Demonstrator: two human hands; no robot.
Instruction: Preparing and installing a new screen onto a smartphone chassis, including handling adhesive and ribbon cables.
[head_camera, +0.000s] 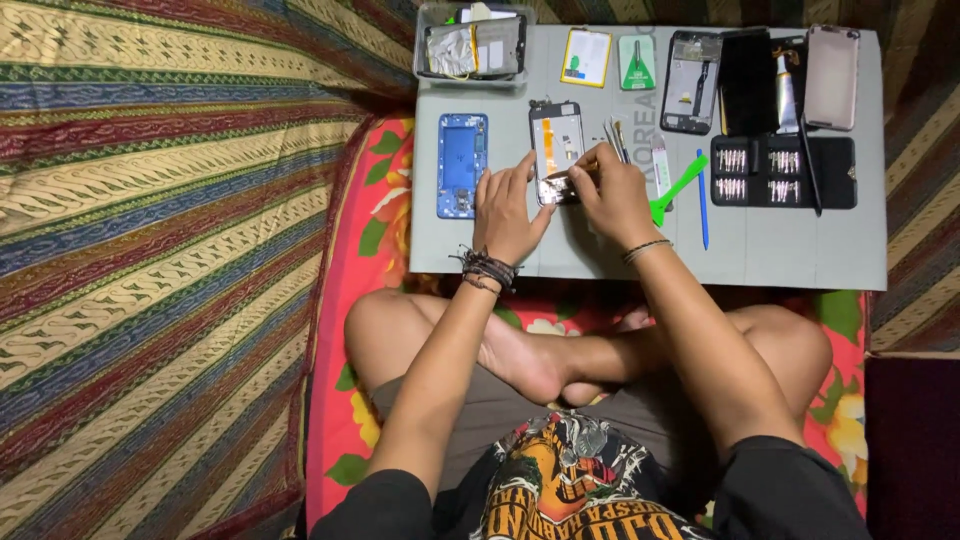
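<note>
An opened phone (557, 140) with its back off lies on a grey work mat (780, 255). My left hand (507, 213) rests on the mat and steadies the phone's lower left edge. My right hand (612, 195) pinches a small thin tool at the phone's lower end; the tool's tip is hidden by my fingers. A blue phone frame (462, 165) lies to the left of my left hand. Tweezers (616, 138) lie just right of the phone.
A green pry tool (676, 188) and a blue pen-like tool (702, 200) lie right of my hand. A black screwdriver bit case (782, 172), several phone parts (692, 82) and a clear parts tray (472, 45) line the far edge. Striped cloth covers the floor at left.
</note>
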